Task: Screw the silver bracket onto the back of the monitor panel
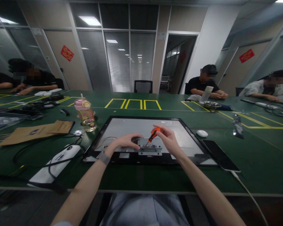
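Note:
A flat display panel (151,125) with a black frame lies back side up on the green table in front of me. A metal bracket (153,150) with connectors stands at its near edge. My right hand (167,138) grips an orange and black screwdriver (153,135), its shaft slanting down to the bracket. My left hand (124,142), with a watch on the wrist, rests at the bracket's left end. Its thumb and fingers are curved and apart, around a small dark part. The screwdriver's tip is too small to make out.
Left of the panel stand a pink-lidded bottle (86,114), a brown paper envelope (37,130) and a white power strip (58,163) with black cables. To the right lie a phone (220,155) on a cable and a white case (202,133). Several people sit across the table.

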Action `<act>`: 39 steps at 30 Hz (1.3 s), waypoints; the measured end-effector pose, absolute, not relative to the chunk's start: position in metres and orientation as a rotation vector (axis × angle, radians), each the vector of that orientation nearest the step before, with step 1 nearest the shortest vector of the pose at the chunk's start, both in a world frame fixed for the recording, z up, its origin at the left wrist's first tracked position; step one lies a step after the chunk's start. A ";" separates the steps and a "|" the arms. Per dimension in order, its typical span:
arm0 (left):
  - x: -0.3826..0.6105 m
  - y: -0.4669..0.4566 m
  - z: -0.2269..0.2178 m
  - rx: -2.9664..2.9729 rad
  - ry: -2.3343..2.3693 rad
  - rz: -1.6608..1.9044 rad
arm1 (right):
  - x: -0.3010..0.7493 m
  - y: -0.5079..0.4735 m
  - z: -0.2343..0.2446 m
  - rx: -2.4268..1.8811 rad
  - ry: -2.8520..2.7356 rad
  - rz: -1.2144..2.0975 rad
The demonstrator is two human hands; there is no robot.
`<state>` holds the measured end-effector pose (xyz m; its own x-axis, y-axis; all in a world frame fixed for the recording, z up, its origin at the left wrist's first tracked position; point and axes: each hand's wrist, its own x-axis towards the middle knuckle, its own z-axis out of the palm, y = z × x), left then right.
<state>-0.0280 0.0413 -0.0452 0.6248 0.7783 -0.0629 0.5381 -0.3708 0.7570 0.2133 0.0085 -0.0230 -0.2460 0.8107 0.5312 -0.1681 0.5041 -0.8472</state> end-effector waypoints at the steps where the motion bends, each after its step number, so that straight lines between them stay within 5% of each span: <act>1: -0.028 0.041 -0.045 2.062 1.038 0.391 | 0.213 0.008 -0.022 -0.555 -1.552 1.043; 8: -0.027 0.041 -0.047 2.047 0.999 0.420 | 0.210 0.005 -0.019 -0.508 -1.545 1.067; 15: -0.027 0.043 -0.048 2.066 1.002 0.413 | 0.211 0.004 -0.023 -0.668 -1.574 0.709; 22: -0.028 0.045 -0.051 2.059 0.998 0.413 | 0.211 -0.004 -0.017 -0.512 -1.668 0.985; 33: -0.028 0.045 -0.053 2.034 1.012 0.400 | 0.209 0.000 -0.016 -0.699 -1.729 0.475; 39: -0.029 0.047 -0.055 2.028 1.015 0.410 | 0.214 0.004 -0.016 -0.671 -1.791 0.567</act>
<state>-0.0293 0.0465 -0.0553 0.6231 0.7794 -0.0654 0.5149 -0.3458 0.7844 0.2138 0.0038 -0.0156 -0.2520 0.6852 0.6834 0.1674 0.7264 -0.6666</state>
